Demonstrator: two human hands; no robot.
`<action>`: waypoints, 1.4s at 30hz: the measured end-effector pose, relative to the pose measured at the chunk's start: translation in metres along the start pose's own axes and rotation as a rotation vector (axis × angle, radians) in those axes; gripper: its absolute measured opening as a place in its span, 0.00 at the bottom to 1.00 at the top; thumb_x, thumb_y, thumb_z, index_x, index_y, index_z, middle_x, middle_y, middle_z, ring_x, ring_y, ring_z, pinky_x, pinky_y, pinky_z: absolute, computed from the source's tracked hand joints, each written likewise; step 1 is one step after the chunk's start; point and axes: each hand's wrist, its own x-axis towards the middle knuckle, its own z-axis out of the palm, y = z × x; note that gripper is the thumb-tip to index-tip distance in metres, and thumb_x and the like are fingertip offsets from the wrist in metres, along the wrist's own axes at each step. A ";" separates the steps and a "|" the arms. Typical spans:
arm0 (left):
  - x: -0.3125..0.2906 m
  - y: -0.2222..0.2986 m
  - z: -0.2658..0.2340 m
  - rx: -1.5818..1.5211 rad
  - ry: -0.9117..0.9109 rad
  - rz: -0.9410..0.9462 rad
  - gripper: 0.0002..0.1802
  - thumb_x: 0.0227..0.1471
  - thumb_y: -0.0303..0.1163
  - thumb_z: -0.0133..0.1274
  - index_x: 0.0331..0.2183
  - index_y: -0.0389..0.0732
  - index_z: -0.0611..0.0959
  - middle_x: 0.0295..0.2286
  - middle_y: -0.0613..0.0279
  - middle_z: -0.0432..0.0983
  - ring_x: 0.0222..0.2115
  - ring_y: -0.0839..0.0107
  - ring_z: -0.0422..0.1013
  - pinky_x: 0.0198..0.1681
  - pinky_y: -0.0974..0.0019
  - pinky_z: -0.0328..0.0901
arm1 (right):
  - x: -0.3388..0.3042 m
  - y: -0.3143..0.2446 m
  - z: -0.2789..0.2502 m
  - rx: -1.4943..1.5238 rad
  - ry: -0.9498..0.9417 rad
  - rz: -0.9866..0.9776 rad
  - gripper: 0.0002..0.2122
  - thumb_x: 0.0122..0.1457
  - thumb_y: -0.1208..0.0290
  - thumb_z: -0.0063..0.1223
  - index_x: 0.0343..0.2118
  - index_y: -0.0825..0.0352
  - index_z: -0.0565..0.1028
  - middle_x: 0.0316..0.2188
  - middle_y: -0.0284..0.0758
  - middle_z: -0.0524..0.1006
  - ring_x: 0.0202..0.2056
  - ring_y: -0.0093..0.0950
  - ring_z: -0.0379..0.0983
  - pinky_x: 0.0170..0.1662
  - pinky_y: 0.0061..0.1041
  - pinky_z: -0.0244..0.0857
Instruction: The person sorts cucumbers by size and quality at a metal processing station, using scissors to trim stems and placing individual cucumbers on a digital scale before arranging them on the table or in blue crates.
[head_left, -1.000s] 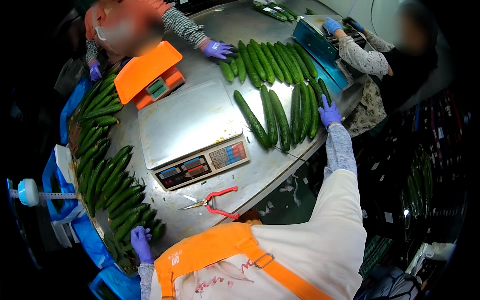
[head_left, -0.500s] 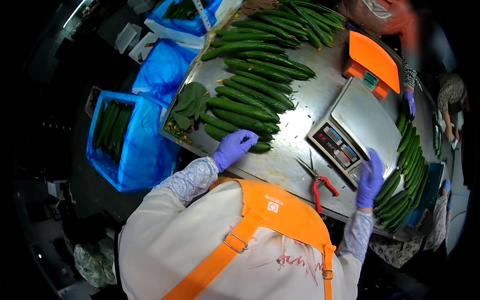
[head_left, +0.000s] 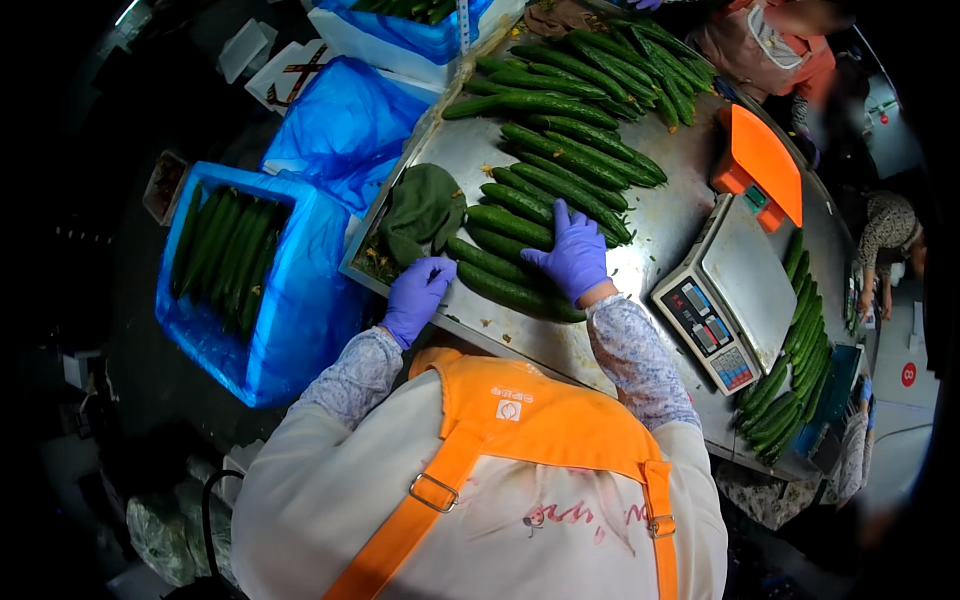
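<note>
A row of green cucumbers (head_left: 510, 230) lies side by side on the metal table. My right hand (head_left: 575, 252), in a purple glove, rests over the near cucumbers with its fingers spread and thumb out to the left. My left hand (head_left: 418, 300), gloved likewise, is at the table's near left edge, by the left end of the nearest cucumber (head_left: 515, 290). Its fingers are curled together; whether anything is between them is hidden. Just beyond it sits a crumpled dark green cloth (head_left: 424, 208).
Right of my hands stands a digital scale (head_left: 745, 290), with an orange-pan scale (head_left: 762, 165) behind it. More cucumbers (head_left: 800, 370) lie at the far right. On the left is a blue-lined box (head_left: 262, 345) holding cucumbers. Other people work across the table.
My right hand has moved left from the scale onto the cucumbers. My left hand has drawn back left to the table edge. The red-handled pliers are no longer visible.
</note>
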 end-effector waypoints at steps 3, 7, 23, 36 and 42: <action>0.006 -0.008 0.000 -0.006 -0.033 -0.019 0.11 0.55 0.38 0.55 0.35 0.41 0.82 0.29 0.56 0.77 0.31 0.62 0.75 0.36 0.64 0.68 | 0.018 0.012 -0.001 0.054 -0.046 0.061 0.44 0.35 0.42 0.69 0.52 0.70 0.69 0.45 0.48 0.71 0.48 0.44 0.68 0.50 0.38 0.66; 0.014 -0.002 0.005 0.161 -0.082 0.064 0.10 0.53 0.39 0.56 0.31 0.42 0.81 0.27 0.56 0.75 0.27 0.61 0.73 0.33 0.60 0.67 | 0.022 0.010 0.006 0.070 -0.052 0.076 0.38 0.36 0.43 0.69 0.45 0.71 0.73 0.44 0.48 0.72 0.48 0.44 0.68 0.51 0.38 0.66; 0.024 -0.009 0.022 0.214 -0.123 0.175 0.13 0.49 0.37 0.59 0.32 0.40 0.75 0.25 0.56 0.71 0.28 0.57 0.69 0.34 0.57 0.65 | 0.004 0.014 0.019 0.468 -0.058 -0.028 0.39 0.40 0.55 0.68 0.55 0.71 0.66 0.47 0.52 0.73 0.49 0.45 0.71 0.53 0.36 0.64; 0.008 0.044 0.061 0.690 -0.514 0.724 0.53 0.35 0.59 0.64 0.62 0.56 0.62 0.63 0.56 0.47 0.64 0.52 0.40 0.65 0.40 0.33 | -0.092 0.210 -0.092 0.324 0.552 0.596 0.32 0.44 0.53 0.65 0.47 0.73 0.71 0.39 0.53 0.77 0.42 0.45 0.76 0.44 0.38 0.68; 0.018 0.061 0.101 0.863 -0.425 0.587 0.60 0.32 0.66 0.63 0.63 0.56 0.56 0.64 0.57 0.44 0.64 0.51 0.39 0.63 0.36 0.30 | -0.099 0.304 -0.082 0.145 0.440 0.878 0.40 0.43 0.38 0.59 0.47 0.74 0.71 0.41 0.55 0.76 0.43 0.48 0.75 0.47 0.40 0.68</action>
